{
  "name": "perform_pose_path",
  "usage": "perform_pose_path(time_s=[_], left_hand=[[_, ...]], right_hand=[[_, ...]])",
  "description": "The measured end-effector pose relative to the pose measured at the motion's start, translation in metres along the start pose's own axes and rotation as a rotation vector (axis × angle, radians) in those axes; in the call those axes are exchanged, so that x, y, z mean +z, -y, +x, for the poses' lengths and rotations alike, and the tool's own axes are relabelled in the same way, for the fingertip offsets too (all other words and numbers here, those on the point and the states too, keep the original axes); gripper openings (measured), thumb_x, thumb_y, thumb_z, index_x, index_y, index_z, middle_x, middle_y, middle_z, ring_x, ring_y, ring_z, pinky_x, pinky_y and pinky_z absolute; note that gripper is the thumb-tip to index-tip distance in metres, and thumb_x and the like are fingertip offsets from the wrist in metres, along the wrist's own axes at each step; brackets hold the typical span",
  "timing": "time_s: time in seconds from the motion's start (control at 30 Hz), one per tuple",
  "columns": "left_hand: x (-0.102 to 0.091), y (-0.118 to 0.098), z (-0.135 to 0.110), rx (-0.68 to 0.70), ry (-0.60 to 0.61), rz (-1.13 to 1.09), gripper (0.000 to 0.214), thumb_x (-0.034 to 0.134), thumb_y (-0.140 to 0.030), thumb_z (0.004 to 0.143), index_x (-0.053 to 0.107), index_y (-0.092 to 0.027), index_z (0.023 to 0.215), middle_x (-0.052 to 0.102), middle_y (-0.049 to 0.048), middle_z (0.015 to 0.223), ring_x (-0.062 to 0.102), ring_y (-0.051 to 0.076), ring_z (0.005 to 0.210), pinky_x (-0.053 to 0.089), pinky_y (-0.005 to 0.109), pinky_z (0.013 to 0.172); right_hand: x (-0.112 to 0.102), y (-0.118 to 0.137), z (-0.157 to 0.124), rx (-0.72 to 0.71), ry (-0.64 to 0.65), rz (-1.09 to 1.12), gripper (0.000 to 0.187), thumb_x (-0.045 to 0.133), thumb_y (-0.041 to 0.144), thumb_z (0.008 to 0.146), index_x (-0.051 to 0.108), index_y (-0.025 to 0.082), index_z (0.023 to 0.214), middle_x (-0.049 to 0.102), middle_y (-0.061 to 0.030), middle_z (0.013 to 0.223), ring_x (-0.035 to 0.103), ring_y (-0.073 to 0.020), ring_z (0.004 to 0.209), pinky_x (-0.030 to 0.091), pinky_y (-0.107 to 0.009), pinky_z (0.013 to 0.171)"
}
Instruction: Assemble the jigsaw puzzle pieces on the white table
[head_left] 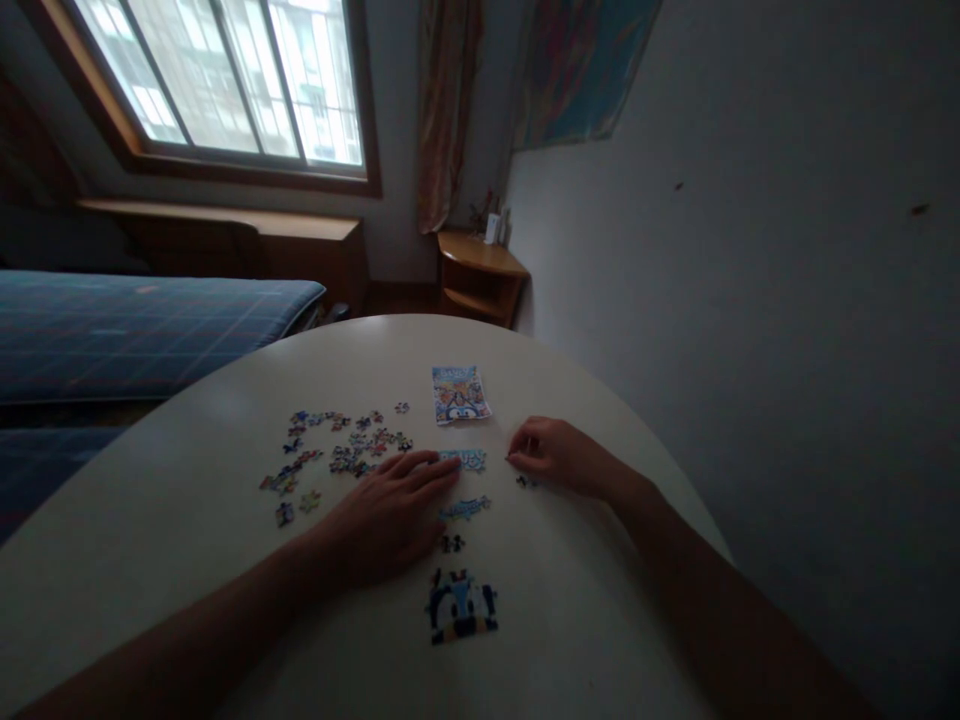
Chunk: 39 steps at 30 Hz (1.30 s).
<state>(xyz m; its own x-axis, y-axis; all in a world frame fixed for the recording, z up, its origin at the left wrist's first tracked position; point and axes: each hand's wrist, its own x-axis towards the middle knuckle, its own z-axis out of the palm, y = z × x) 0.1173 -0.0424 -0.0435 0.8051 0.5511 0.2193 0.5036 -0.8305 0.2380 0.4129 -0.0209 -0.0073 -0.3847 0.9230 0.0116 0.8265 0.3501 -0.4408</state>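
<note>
Jigsaw strip [474, 459], partly under the left hand [394, 508] on the white bench [577, 620].
That hand's fingers lie flat, slightly apart; those of the right hand [559, 455] are pinched together on what looks to me like a small dark piece [508, 458]. Loose pieces [379, 447] spread to the left, a picture sheet [457, 393] lies beyond, a joined cartoon section [463, 610] sits nearer the person.

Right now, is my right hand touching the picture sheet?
Apart. The head view shows a gap of bare table between the right hand and the picture sheet.
</note>
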Motion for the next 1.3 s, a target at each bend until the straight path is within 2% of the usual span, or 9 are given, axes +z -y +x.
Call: perform_pose_path(time_s=[0.17, 0.27, 0.37, 0.47, 0.7, 0.93, 1.03, 1.17, 1.3], left_hand=[[-0.001, -0.001, 0.001, -0.01, 0.016, -0.001, 0.062, 0.055, -0.027, 0.09, 0.037, -0.025, 0.149, 0.044, 0.0027, 0.152, 0.041, 0.03, 0.136, 0.037, 0.051, 0.112], [-0.001, 0.0, 0.0, -0.01, 0.002, -0.009, 0.06, 0.055, -0.028, 0.09, 0.039, -0.025, 0.148, 0.046, 0.0031, 0.151, 0.042, 0.03, 0.136, 0.037, 0.051, 0.112], [0.0, 0.0, 0.0, 0.002, -0.018, -0.018, 0.059, 0.055, -0.028, 0.091, 0.039, -0.026, 0.148, 0.047, 0.0033, 0.151, 0.042, 0.029, 0.136, 0.036, 0.05, 0.113], [0.0, 0.0, 0.001, 0.006, -0.02, -0.027, 0.06, 0.055, -0.029, 0.091, 0.038, -0.026, 0.148, 0.046, 0.0033, 0.151, 0.042, 0.029, 0.137, 0.036, 0.049, 0.114], [-0.001, 0.001, 0.0, -0.002, -0.006, -0.035, 0.061, 0.055, -0.028, 0.091, 0.037, -0.025, 0.148, 0.046, 0.004, 0.151, 0.041, 0.029, 0.137, 0.036, 0.049, 0.113], [0.0, 0.0, 0.001, 0.004, -0.001, -0.019, 0.061, 0.055, -0.028, 0.091, 0.037, -0.025, 0.149, 0.046, 0.0046, 0.151, 0.042, 0.03, 0.136, 0.035, 0.05, 0.113], [0.0, 0.0, 0.001, 0.005, 0.01, -0.009, 0.06, 0.054, -0.028, 0.091, 0.037, -0.025, 0.148, 0.045, 0.0046, 0.152, 0.041, 0.03, 0.137, 0.035, 0.051, 0.113], [-0.002, -0.001, 0.001, 0.014, 0.016, -0.003, 0.056, 0.053, -0.027, 0.092, 0.04, -0.022, 0.146, 0.044, 0.0059, 0.153, 0.041, 0.027, 0.138, 0.034, 0.05, 0.114], [-0.004, -0.002, 0.0, 0.024, -0.011, -0.005, 0.052, 0.053, -0.025, 0.092, 0.043, -0.021, 0.142, 0.046, 0.0077, 0.151, 0.042, 0.027, 0.138, 0.036, 0.049, 0.113]], right_hand=[[-0.001, 0.007, -0.001, 0.035, -0.001, 0.013, 0.011, 0.066, 0.027, 0.085, 0.07, 0.017, 0.089, 0.068, -0.0059, 0.087, 0.06, -0.0154, 0.074, 0.044, -0.027, 0.069], [-0.011, 0.001, -0.007, 0.097, 0.065, 0.07, 0.018, 0.063, 0.035, 0.088, 0.07, 0.018, 0.092, 0.069, -0.005, 0.083, 0.061, -0.0156, 0.072, 0.044, -0.027, 0.066], [-0.021, -0.005, -0.012, 0.134, 0.157, 0.109, 0.026, 0.07, 0.04, 0.082, 0.07, 0.017, 0.093, 0.069, -0.0044, 0.082, 0.061, -0.0159, 0.071, 0.044, -0.027, 0.065], [-0.022, -0.006, -0.013, 0.124, 0.182, 0.109, 0.03, 0.074, 0.041, 0.078, 0.07, 0.017, 0.096, 0.068, -0.004, 0.082, 0.06, -0.0159, 0.071, 0.044, -0.027, 0.065], [-0.005, -0.001, -0.005, 0.042, 0.041, 0.033, 0.014, 0.065, 0.028, 0.086, 0.071, 0.018, 0.094, 0.067, -0.005, 0.086, 0.06, -0.0148, 0.073, 0.043, -0.026, 0.068], [0.005, 0.014, -0.001, 0.023, 0.023, 0.003, 0.014, 0.069, 0.031, 0.085, 0.068, 0.018, 0.082, 0.065, -0.0039, 0.081, 0.056, -0.0148, 0.07, 0.039, -0.026, 0.064], [0.008, 0.015, 0.0, 0.005, 0.01, 0.005, 0.016, 0.069, 0.034, 0.084, 0.068, 0.018, 0.086, 0.065, -0.004, 0.082, 0.057, -0.0157, 0.072, 0.04, -0.026, 0.065], [0.011, 0.012, 0.001, -0.029, -0.035, 0.029, 0.023, 0.069, 0.034, 0.084, 0.069, 0.02, 0.102, 0.065, -0.0056, 0.095, 0.059, -0.0157, 0.077, 0.044, -0.028, 0.072], [0.01, 0.006, 0.002, -0.061, -0.035, 0.013, 0.018, 0.064, 0.032, 0.088, 0.071, 0.021, 0.099, 0.063, -0.0068, 0.102, 0.059, -0.015, 0.078, 0.046, -0.029, 0.075]])
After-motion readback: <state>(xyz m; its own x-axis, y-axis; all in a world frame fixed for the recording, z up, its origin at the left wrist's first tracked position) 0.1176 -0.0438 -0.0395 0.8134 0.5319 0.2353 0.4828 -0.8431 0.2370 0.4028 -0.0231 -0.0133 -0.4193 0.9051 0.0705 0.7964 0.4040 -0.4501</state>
